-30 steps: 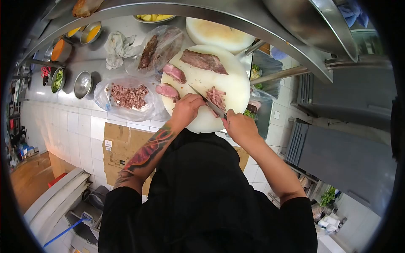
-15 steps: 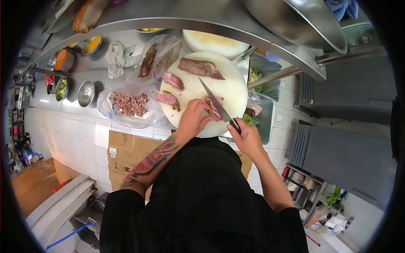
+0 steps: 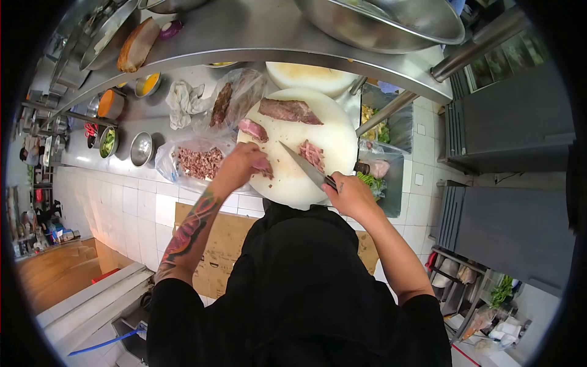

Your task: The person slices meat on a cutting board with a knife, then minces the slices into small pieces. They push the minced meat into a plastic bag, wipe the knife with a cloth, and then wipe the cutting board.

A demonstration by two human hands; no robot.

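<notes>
My right hand [image 3: 350, 194] grips a kitchen knife [image 3: 304, 165], its blade slanting up and left over the round white cutting board [image 3: 299, 194]. At the board's left edge, my left hand [image 3: 238, 165] has its fingers closed over a pink piece of meat [image 3: 263, 166], partly hiding it. A second pink piece of meat [image 3: 253, 130] lies just above that hand. A long browned slab of meat [image 3: 290, 112] rests along the board's far side. Right of the blade is a small pile of meat strips [image 3: 312, 155].
Left of the board lies a plastic bag of diced meat [image 3: 199, 161]. Behind it are another bag with a dark meat piece [image 3: 221, 105], a white cloth [image 3: 184, 104] and a metal bowl [image 3: 142, 149]. A steel shelf [image 3: 244, 52] overhangs the counter; bins of food scraps [image 3: 374, 183] stand right.
My left hand has left the cut strips and moved left onto a pink meat piece. The knife has come away from the strips, now lying loose. The whole view has shifted slightly.
</notes>
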